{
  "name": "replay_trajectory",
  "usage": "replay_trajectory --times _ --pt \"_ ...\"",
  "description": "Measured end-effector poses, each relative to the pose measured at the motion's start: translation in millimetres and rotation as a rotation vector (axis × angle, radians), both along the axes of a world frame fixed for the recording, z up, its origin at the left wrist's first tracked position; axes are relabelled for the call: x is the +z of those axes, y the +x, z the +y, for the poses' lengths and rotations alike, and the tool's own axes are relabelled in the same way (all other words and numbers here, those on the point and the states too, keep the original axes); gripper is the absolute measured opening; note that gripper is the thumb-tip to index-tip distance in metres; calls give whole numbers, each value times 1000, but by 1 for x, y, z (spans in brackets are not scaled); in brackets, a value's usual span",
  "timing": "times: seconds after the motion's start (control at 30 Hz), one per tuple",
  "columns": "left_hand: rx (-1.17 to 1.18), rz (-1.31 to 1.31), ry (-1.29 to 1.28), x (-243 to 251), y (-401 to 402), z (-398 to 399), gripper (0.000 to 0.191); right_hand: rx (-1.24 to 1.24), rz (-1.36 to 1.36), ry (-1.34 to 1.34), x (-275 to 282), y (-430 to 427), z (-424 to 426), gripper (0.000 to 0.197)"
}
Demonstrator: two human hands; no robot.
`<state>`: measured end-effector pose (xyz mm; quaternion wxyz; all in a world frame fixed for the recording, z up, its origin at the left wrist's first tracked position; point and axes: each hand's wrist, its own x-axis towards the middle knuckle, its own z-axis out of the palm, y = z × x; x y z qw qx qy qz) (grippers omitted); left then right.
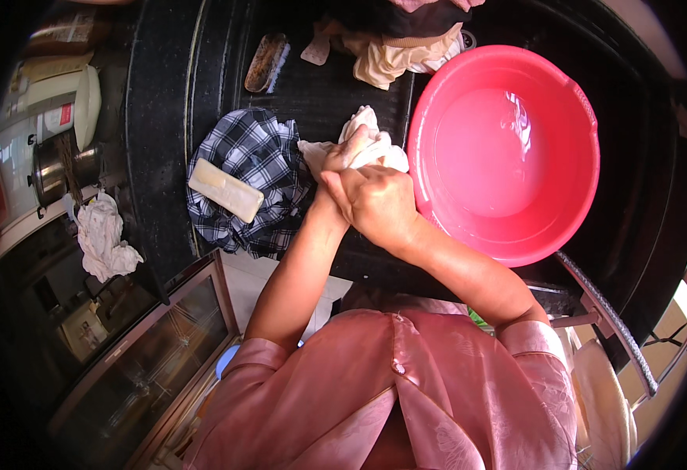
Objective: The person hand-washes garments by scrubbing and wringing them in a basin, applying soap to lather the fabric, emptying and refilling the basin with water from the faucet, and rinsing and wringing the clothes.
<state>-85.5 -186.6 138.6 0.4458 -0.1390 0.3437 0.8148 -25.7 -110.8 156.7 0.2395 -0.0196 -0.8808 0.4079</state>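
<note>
A bunched white cloth (372,141) is gripped by both of my hands over the black ribbed worktop. My left hand (342,154) lies on the cloth's left side, partly covered by the other hand. Clenched on the cloth's near end, my right hand (381,202) presses against the left one at the wrist. Just to the right stands a pink plastic basin (566,235) holding cloudy water (484,158). To the left a crumpled blue-and-white checked cloth (261,141) lies on the worktop, and a pale bar of soap (226,189) rests on it.
Beyond my hands are a wooden scrubbing brush (266,63) and a heap of cream and dark cloths (393,61). A crumpled white cloth (103,238) and a metal pot (64,170) stand off to the left. Below the worktop is a glass-fronted cabinet (161,346).
</note>
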Motion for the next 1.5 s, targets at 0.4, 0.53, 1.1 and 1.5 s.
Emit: replay_trajectory --times 0.4,0.53,1.1,1.5 --pt "123 27 -220 6 23 7 30 -111 -241 105 -13 -25 37 46" --pt "-32 179 -338 5 15 1 27 -99 -8 117 7 -3 18 38" --pt "134 141 -513 61 32 24 29 -234 -293 -644 -8 -14 42 47" --pt "114 378 -243 44 29 -25 29 64 -486 -1264 -28 15 74 33"
